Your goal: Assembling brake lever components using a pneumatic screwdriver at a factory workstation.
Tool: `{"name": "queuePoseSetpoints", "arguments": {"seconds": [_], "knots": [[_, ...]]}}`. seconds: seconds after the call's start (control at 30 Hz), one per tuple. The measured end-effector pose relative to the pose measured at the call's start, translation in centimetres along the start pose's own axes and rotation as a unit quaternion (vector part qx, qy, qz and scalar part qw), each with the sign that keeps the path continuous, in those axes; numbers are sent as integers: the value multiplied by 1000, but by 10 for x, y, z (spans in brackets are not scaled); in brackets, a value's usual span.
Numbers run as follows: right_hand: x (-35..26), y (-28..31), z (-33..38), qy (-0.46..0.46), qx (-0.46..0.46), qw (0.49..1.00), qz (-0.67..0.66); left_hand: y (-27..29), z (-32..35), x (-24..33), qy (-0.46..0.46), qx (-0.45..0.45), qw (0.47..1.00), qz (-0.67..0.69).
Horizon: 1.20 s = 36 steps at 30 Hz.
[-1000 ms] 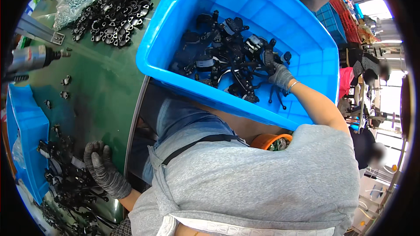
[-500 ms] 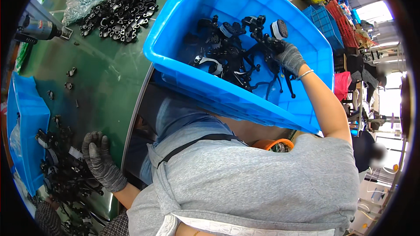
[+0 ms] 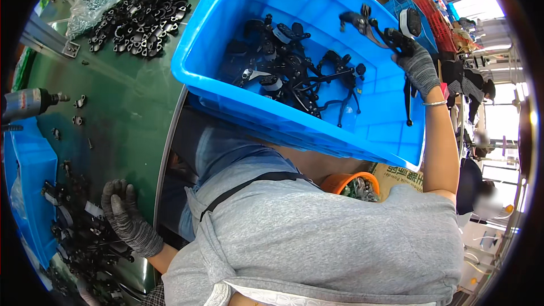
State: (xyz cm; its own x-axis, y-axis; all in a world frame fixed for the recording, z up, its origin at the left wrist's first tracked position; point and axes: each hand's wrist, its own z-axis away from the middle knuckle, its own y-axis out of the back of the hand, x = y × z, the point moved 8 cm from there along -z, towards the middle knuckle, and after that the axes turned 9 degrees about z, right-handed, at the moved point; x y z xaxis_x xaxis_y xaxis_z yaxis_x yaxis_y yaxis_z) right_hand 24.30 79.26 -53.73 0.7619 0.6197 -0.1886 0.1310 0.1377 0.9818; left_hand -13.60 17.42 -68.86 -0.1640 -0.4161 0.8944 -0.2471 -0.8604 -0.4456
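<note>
My right hand [image 3: 419, 69], in a grey knitted glove, is closed around black brake levers [image 3: 401, 41] with a rounded pod attached. It holds them up at the right end of a large blue bin [image 3: 266, 107]. More brake levers [image 3: 294, 73] lie tangled on the bin's bottom. My left hand [image 3: 130, 221], gloved too, is at the green table's edge with its fingers loosely extended. Nothing shows in it. Just left of it is a heap of black lever parts [image 3: 85, 229].
Black clamps [image 3: 144, 20] are piled at the table's far side beside a clear bag of screws [image 3: 96, 5]. A power driver [image 3: 31, 103] reaches in from the left above a small blue bin [image 3: 34, 175]. An orange bucket [image 3: 334, 182] stands below the large bin.
My right hand has lifted the brake levers up and to the right, away from the others in the bin. The power driver has come lower at the left. My left hand has hardly moved.
</note>
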Motion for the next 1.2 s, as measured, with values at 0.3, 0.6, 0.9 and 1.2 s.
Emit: {"name": "queuePoseSetpoints", "arguments": {"seconds": [0.3,0.6,0.9,1.2], "knots": [[-88,-115,-32,57,-157,976,142,-23,7,8,-21,25,999,-18],[-85,-224,-13,240,-260,907,229,-17,8,5,-14,32,999,-10],[-66,-236,-14,-17,-237,934,265,-8,3,-3,1,58,998,-16],[-70,-251,-27,90,-205,917,330,-12,5,-8,6,60,998,21]]}}
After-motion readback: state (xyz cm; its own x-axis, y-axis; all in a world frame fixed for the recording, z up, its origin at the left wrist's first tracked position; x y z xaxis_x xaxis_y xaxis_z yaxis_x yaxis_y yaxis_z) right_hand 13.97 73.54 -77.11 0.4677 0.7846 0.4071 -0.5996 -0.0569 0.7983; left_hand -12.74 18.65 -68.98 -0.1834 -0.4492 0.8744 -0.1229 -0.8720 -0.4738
